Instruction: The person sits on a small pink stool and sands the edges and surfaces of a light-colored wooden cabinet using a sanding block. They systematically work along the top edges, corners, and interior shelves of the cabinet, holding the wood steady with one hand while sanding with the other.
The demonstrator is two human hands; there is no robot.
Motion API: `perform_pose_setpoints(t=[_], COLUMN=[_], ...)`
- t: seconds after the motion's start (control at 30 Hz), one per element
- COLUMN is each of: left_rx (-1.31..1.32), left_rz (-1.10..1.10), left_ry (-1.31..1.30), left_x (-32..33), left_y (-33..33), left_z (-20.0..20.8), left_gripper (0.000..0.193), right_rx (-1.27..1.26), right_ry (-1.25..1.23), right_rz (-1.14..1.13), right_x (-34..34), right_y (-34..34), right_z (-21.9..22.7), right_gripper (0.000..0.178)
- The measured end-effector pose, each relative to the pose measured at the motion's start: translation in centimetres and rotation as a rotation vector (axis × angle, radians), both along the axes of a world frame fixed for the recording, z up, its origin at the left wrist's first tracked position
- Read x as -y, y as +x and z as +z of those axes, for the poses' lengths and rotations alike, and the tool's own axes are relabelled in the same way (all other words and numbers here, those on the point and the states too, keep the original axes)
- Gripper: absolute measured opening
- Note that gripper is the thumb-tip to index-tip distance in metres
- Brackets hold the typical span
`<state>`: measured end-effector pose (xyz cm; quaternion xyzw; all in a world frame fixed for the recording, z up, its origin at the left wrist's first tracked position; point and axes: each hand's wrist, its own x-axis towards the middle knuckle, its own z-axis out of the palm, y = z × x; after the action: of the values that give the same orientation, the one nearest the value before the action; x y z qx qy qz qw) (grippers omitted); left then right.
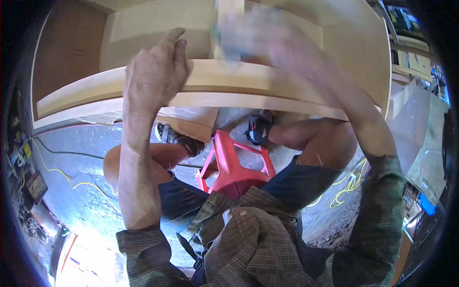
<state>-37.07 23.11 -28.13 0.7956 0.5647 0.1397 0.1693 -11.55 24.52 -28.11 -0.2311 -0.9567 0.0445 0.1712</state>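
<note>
Two bare hands, L hand & R hand, over open wood cabinet, set across top of view, directly before the body. Near edge: front rail w/ paler lower rim beneath, both bowed by lens. Behind rail: two open bays, one each side of ctr divider, w/ room for reach from above. Below rim: cardboard, dark shoes, pink stool betw. spread legs; R knee close to rim, contact unclear. Yellow cord on floor to L. Any marks on dark box, far L, too small to read. Cabinet finish: light tan, bare-looking, w/ darker brown L side wall. L hand: at front rail, back of hand toward viewer, index bent, other fingers partly hidden; cannot tell if pinching rail. R hand: blurred, nr divider, w/ pale bluish item at fingers (outline lost in blur); cannot tell if spread or closed round it.
</note>
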Motion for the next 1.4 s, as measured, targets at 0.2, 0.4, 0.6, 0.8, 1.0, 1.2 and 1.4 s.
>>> perform_pose_setpoints(t=[0.2,0.4,0.6,0.8,1.0,1.2,1.4], left_rx=[-0.016,0.044,-0.007,-0.008,0.013,0.002,0.015], left_rz=[0.047,0.034,0.068,0.066,-0.019,-0.067,-0.076], left_ry=[-0.044,-0.112,-0.159,-0.181,-0.021,-0.005,0.031], left_x=[-0.2,0.1,-0.3,0.1,0.0,-0.2,-0.1], left_y=[0.4,0.9,0.7,0.2,0.0,-0.5,-0.5], left_z=[0.6,0.0,0.9,1.3,0.4,0.0,-0.7], left_gripper=[0.033,0.04,0.038,0.038,0.036,0.044,0.047], right_rx=[0.119,-0.25,-0.028,-0.377,-0.062,0.432,0.187], right_ry=[-0.026,0.011,0.234,-0.258,-0.792,-0.23,-0.484], right_rz=[-0.057,-0.785,-0.852,-0.86,-0.639,-0.548,-0.765], right_x=[2.6,-7.4,-2.0,3.0,4.1,5.4,6.0], right_y=[-0.5,8.2,12.6,9.6,0.7,-2.8,-5.3], right_z=[0.9,4.2,10.0,9.8,7.2,3.8,3.5], right_gripper=[0.033,0.03,0.025,0.027,0.049,0.053,0.068])
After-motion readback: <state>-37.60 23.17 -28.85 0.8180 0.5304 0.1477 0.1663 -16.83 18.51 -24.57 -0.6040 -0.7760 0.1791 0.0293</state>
